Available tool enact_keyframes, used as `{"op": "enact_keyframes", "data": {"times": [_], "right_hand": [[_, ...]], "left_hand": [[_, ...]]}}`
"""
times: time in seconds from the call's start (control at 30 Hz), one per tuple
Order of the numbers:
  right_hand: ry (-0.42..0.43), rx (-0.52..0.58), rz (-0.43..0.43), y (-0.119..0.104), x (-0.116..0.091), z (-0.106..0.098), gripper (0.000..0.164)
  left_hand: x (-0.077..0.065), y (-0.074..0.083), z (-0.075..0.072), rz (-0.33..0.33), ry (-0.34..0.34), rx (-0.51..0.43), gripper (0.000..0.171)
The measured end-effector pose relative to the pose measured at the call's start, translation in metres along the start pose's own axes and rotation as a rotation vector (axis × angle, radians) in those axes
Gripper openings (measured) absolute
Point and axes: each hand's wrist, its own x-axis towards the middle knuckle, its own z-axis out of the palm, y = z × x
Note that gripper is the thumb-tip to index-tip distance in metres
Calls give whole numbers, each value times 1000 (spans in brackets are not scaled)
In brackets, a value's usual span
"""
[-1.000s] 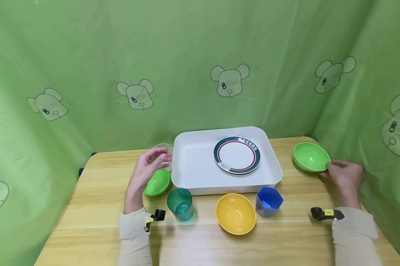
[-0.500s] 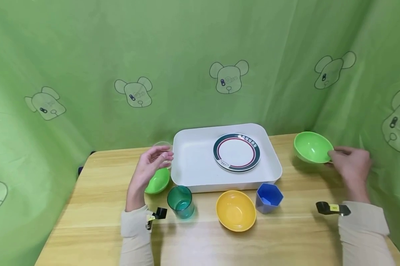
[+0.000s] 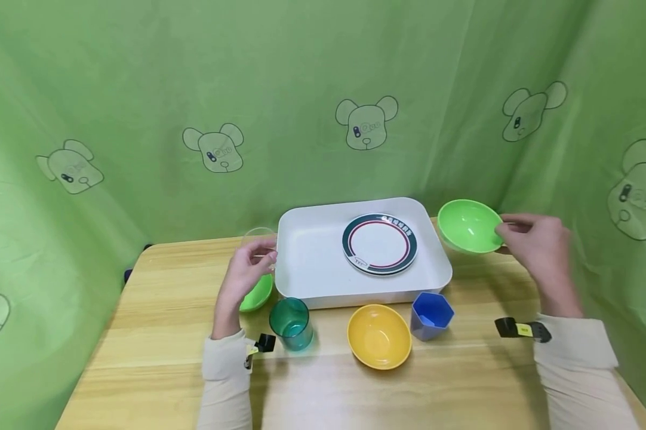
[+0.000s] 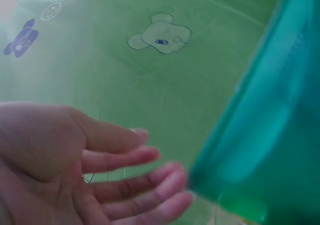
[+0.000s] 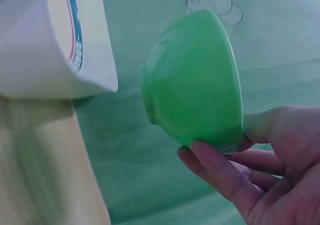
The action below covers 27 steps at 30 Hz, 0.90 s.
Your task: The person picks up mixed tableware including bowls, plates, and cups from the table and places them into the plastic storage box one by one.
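My right hand (image 3: 540, 246) pinches the right rim of a bright green bowl (image 3: 469, 226), thumb on the inside and fingers below. The right wrist view shows the bowl (image 5: 195, 80) raised, its foot turned toward the white tray (image 5: 30, 50). My left hand (image 3: 248, 275) hovers by the left wall of the white tray (image 3: 312, 257), fingers loosely bent with nothing between them. Behind that hand is a clear, see-through vessel (image 3: 255, 232), mostly hidden. A second green bowl (image 3: 258, 294) lies partly covered beneath the hand. In the left wrist view, a teal cup (image 4: 265, 115) looms beside the fingertips.
A white plate (image 3: 379, 243) with a dark green rim lies in the tray's right half. Along the tray's front stand a teal cup (image 3: 292, 325), a yellow bowl (image 3: 379, 337) and a blue hexagonal cup (image 3: 431, 315). Green curtains (image 3: 280, 119) enclose the wooden table (image 3: 156, 334).
My right hand has lifted the green bowl off the table and carried it left, toward the tray's right edge. The left hand has shifted slightly right.
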Motion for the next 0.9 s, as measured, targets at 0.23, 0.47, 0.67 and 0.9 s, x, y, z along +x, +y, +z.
{"op": "enact_keyframes", "data": {"times": [0.23,0.47,0.67,0.9], "right_hand": [[-20,-47,-89,-23,-8,11,39],[-71,-83,-169,-39,-11,23,35],[-111,-95,-195,-50,-11,33,35],[-159,-145,-233,-59,-10,44,34]], "left_hand": [[-1,-5,5,-87,-39,220,32],[3,-9,12,-76,-107,302,37],[3,-12,15,-77,-100,268,41],[4,-13,14,-100,-107,249,45]]}}
